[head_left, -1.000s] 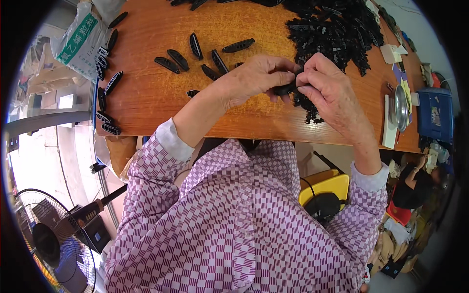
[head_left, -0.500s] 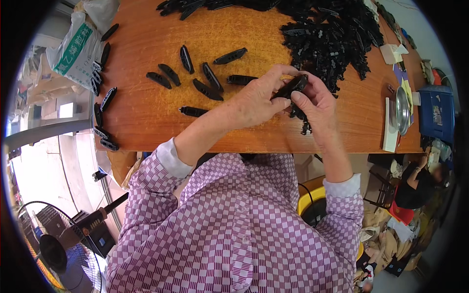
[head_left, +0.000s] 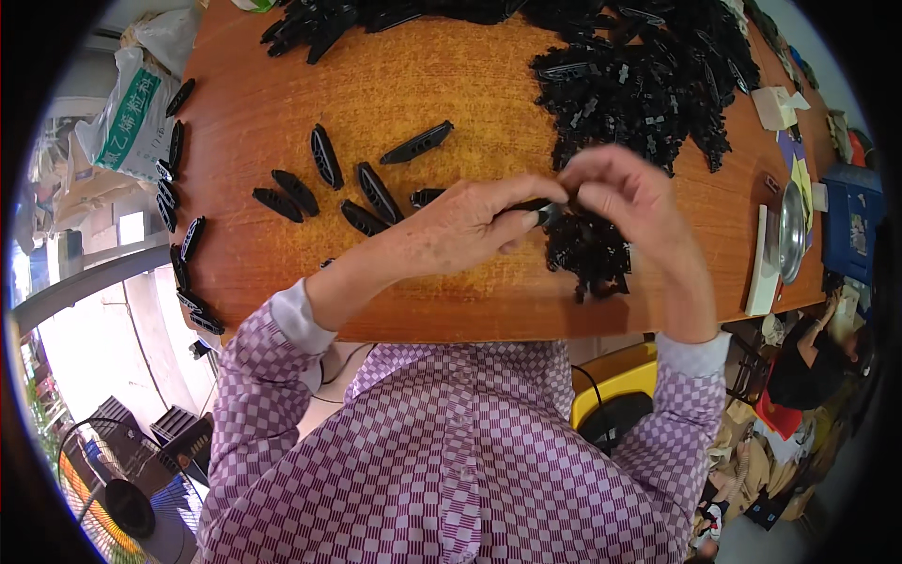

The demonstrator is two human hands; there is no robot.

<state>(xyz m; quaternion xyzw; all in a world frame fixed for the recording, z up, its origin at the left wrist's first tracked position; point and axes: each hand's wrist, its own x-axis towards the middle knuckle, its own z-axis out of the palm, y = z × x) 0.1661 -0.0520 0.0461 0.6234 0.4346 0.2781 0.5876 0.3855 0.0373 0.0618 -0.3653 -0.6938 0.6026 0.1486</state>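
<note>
Pinched between the thumb and forefinger of my left hand (head_left: 460, 221) is a black plastic part (head_left: 539, 209), mostly covered by the fingers. My right hand (head_left: 625, 193) is raised just beside its tip, fingers curled and smeared by motion; whether anything is in them does not show. Left of my hands several long boat-shaped black plastic parts (head_left: 378, 193) lie scattered on the wooden table (head_left: 451, 315). A heap of small black plastic pieces (head_left: 620, 103) spreads beyond and under my right hand.
More boat-shaped parts (head_left: 193, 240) line the table's left edge. Black parts (head_left: 376, 14) are piled along the far side. At the right are a metal dish (head_left: 792, 230), a white strip (head_left: 762, 258) and a blue bin (head_left: 850, 226). A yellow tub (head_left: 631, 378) stands below the front edge.
My right hand has come away from the black part it was gripping together with my left, moving slightly right. The left hand keeps hold of the part. The view has shifted too.
</note>
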